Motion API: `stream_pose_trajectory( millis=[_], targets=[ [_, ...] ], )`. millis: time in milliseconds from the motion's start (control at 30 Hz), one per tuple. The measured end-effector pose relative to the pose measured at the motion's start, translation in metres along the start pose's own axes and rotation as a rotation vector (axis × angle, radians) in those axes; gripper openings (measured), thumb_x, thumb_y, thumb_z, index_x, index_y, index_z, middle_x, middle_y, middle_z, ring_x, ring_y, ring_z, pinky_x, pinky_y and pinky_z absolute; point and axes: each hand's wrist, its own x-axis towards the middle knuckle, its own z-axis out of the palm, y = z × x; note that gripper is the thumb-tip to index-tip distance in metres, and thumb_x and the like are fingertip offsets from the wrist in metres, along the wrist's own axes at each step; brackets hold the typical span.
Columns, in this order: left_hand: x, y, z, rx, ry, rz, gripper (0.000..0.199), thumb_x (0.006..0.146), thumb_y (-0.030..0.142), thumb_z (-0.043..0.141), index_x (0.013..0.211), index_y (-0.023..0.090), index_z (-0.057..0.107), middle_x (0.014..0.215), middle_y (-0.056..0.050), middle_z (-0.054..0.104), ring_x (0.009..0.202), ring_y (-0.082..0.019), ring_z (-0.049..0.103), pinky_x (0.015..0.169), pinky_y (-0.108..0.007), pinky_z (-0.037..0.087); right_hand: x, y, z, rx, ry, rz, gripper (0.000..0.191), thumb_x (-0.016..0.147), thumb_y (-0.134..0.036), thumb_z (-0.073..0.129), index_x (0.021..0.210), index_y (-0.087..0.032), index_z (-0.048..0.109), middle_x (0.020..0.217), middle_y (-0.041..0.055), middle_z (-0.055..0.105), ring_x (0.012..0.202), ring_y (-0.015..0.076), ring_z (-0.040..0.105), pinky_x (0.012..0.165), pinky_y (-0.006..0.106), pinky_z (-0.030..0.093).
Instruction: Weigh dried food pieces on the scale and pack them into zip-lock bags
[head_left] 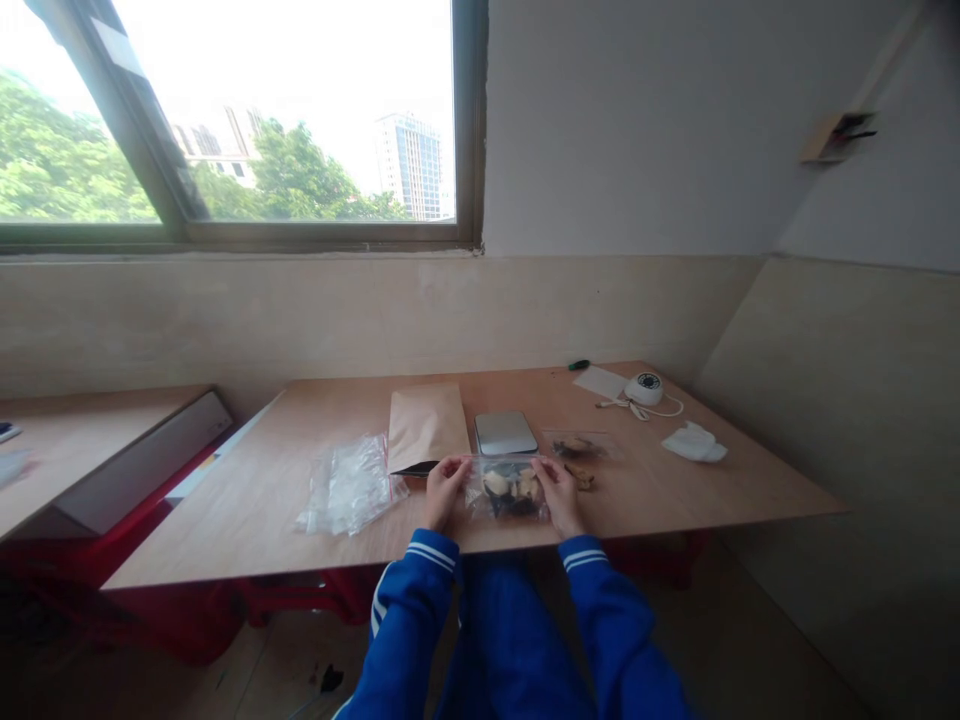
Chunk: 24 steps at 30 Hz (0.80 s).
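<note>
A clear zip bag [510,492] with pale and dark dried pieces inside, like dried mushrooms, is stretched between my hands near the table's front edge. My left hand [447,490] pinches its upper left corner, and my right hand [559,492] pinches the upper right one. Just beyond the bag lies a flat silver scale [505,433]. A brown paper pouch [426,425] rests behind my left hand, its dark mouth toward me. Right of the scale is a second filled clear bag [581,446]. Some loose brown dried pieces [582,478] lie beside my right hand.
A heap of clear plastic bags [351,488] lies left on the wooden table [247,500]. At the right are a white dome camera [645,388] with its cable, a crumpled white tissue [694,443], a paper sheet [601,383] and a small green object [578,365]. Red stools stand underneath.
</note>
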Motion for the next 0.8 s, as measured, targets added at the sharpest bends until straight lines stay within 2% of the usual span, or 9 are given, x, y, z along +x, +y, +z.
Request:
stream_pose_trajectory(
  millis=[167, 400, 500, 600, 800],
  targets=[
    [0.0, -0.001, -0.001, 0.004, 0.04, 0.017, 0.031, 0.07, 0.044, 0.068, 0.079, 0.015, 0.063, 0.074, -0.002, 0.063, 0.069, -0.013, 0.055, 0.066, -0.022, 0.042, -0.003, -0.009, 0.002, -0.013, -0.047, 0.022, 0.033, 0.067, -0.048, 0.071, 0.082, -0.019, 0.069, 0.082, 0.0054, 0.071, 0.079, 0.0185, 0.065, 0.074, 0.03, 0.051],
    [-0.004, 0.009, 0.002, 0.014, -0.063, -0.006, 0.033, 0.072, 0.048, 0.065, 0.08, 0.016, 0.061, 0.076, -0.003, 0.063, 0.071, -0.013, 0.057, 0.066, -0.023, 0.043, -0.012, -0.035, 0.006, 0.005, -0.193, 0.094, 0.038, 0.066, -0.054, 0.069, 0.081, -0.018, 0.07, 0.081, 0.0065, 0.072, 0.08, 0.02, 0.065, 0.067, 0.026, 0.051],
    [-0.004, 0.009, 0.003, -0.008, -0.083, -0.011, 0.032, 0.073, 0.045, 0.065, 0.085, 0.016, 0.061, 0.079, -0.003, 0.063, 0.073, -0.013, 0.057, 0.066, -0.022, 0.043, -0.013, -0.037, 0.007, -0.023, -0.186, 0.104, 0.04, 0.065, -0.053, 0.07, 0.084, -0.017, 0.07, 0.076, 0.0058, 0.071, 0.07, 0.0179, 0.063, 0.058, 0.025, 0.049],
    [-0.003, 0.007, 0.002, -0.012, -0.114, -0.021, 0.032, 0.072, 0.043, 0.067, 0.087, 0.015, 0.062, 0.073, -0.002, 0.062, 0.067, -0.012, 0.055, 0.061, -0.022, 0.041, -0.014, -0.036, 0.008, -0.044, -0.149, 0.102, 0.039, 0.063, -0.051, 0.073, 0.082, -0.017, 0.07, 0.069, 0.0036, 0.068, 0.061, 0.0152, 0.06, 0.053, 0.024, 0.046],
    [-0.005, 0.008, 0.002, -0.01, -0.104, -0.043, 0.031, 0.07, 0.043, 0.069, 0.079, 0.014, 0.064, 0.071, -0.002, 0.064, 0.064, -0.011, 0.055, 0.06, -0.022, 0.041, -0.015, -0.039, 0.008, -0.043, -0.128, 0.075, 0.037, 0.062, -0.049, 0.074, 0.079, -0.016, 0.071, 0.069, 0.0036, 0.068, 0.063, 0.0152, 0.059, 0.054, 0.024, 0.046]
  ],
)
